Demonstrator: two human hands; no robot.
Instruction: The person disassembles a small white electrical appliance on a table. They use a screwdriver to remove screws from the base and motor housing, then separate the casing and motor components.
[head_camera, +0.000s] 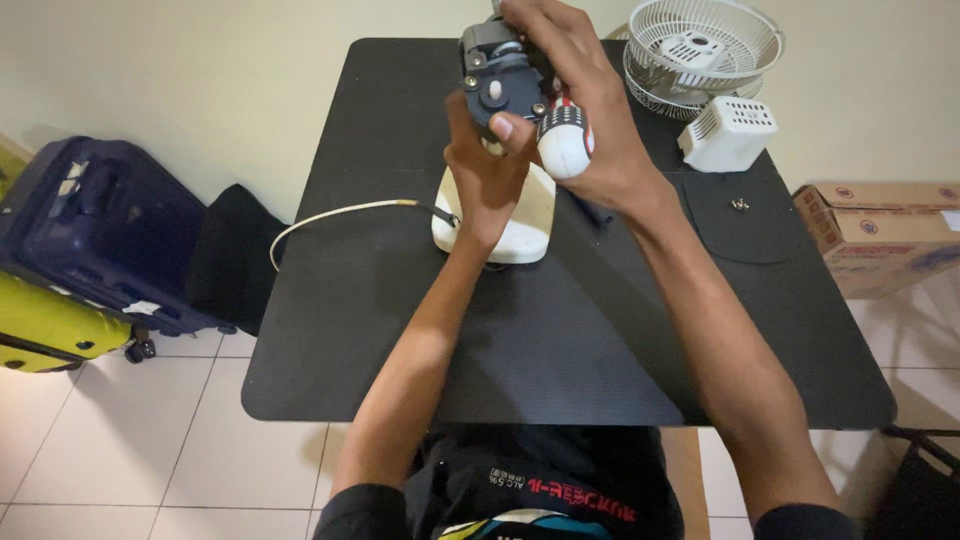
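Observation:
A grey fan motor (497, 75) stands atop the cream fan base (523, 230) on the black table (560, 340). My left hand (482, 170) grips the neck under the motor from the left. My right hand (580, 100) reaches over the motor and holds a screwdriver with a white, red and black handle (565, 138), its butt end pointing toward me. The screwdriver's shaft is hidden behind my fingers and the motor.
White fan grilles (705, 45) and a white vented motor cover (728, 132) lie at the table's far right. A small screw (740, 204) rests on a black round pad. A white cord (340, 212) trails left. Suitcases (90, 240) stand left, a cardboard box (880, 235) right.

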